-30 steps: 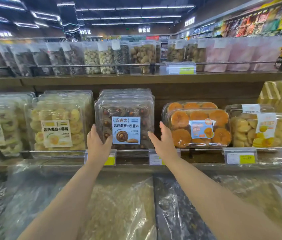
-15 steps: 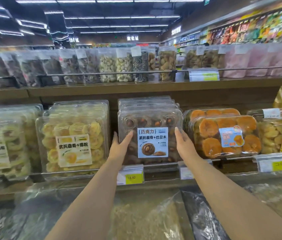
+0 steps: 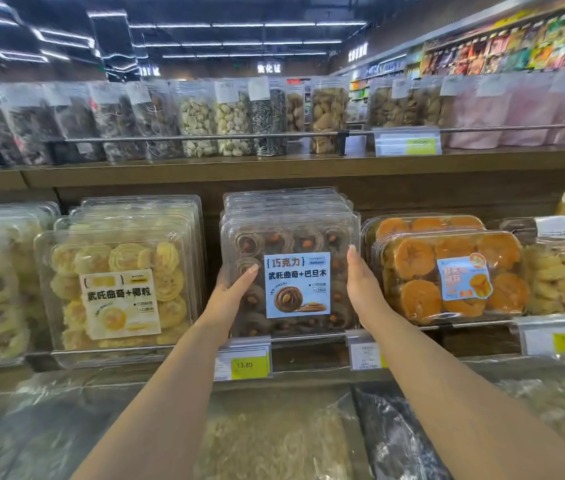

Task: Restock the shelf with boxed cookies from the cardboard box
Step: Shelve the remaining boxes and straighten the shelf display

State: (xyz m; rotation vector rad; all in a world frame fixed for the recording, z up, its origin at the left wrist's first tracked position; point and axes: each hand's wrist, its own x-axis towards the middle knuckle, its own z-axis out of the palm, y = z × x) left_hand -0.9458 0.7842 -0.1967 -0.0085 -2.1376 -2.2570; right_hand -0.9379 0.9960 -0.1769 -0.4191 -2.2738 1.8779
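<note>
Clear plastic box of chocolate cookies (image 3: 289, 271), upright at the front of its stack on the middle shelf (image 3: 309, 341), clasped from both sides. Left hand (image 3: 229, 299) on the left edge, thumb across the front; right hand (image 3: 360, 289) flat against the right edge, fingers (image 3: 353, 258) straight, pointing up.

Single head view, close in, facing 12 o'clock at shelf (image 3: 291, 174); forearms enter from 6 o'clock.

Both arms reach forward, left hand (image 3: 231, 296) and right hand (image 3: 364, 289) facing, fingers extended.
</note>
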